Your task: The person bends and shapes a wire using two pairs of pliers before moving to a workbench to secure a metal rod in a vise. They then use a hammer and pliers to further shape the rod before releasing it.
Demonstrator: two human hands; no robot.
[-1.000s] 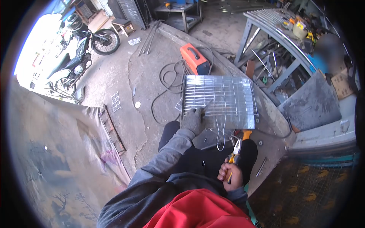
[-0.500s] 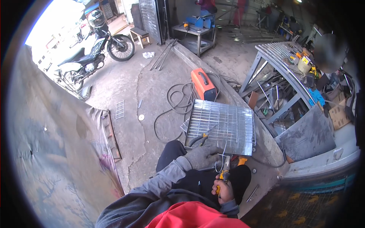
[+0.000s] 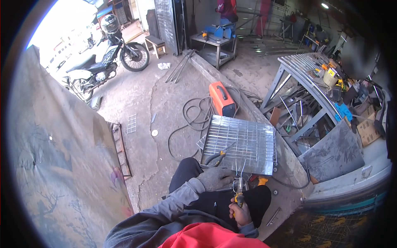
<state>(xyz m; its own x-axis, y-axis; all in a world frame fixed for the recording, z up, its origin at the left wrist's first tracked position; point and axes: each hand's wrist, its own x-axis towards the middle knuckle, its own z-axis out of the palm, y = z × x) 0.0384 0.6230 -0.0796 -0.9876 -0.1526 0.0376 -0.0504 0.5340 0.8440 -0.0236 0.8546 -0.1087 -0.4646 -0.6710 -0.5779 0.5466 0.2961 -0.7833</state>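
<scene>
My right hand (image 3: 241,214) is wrapped around a pair of pliers (image 3: 238,199) with yellow and black handles, jaws pointing away from me. Those jaws are at a thin bent wire (image 3: 242,168), whose two ends stick up above my lap. Close by on the left, my left hand (image 3: 215,179) in a grey glove has its fingers curled down beside the wire; what they grip is hidden. Beyond it, a second pair of pliers (image 3: 216,157) with dark and yellow handles lies on a metal wire grid (image 3: 237,138) over a shiny sheet.
An orange welding machine (image 3: 222,99) stands on the floor past the grid, its black cable (image 3: 184,120) coiled beside it. A cluttered metal table (image 3: 302,62) is to the right. The motorcycle (image 3: 99,66) stands at the left, with a person (image 3: 226,10) in the background.
The pliers in my right hand have swung left and now meet the wire. Both wire ends now point upward, and my left hand has drawn back slightly. The view has shifted a little.
</scene>
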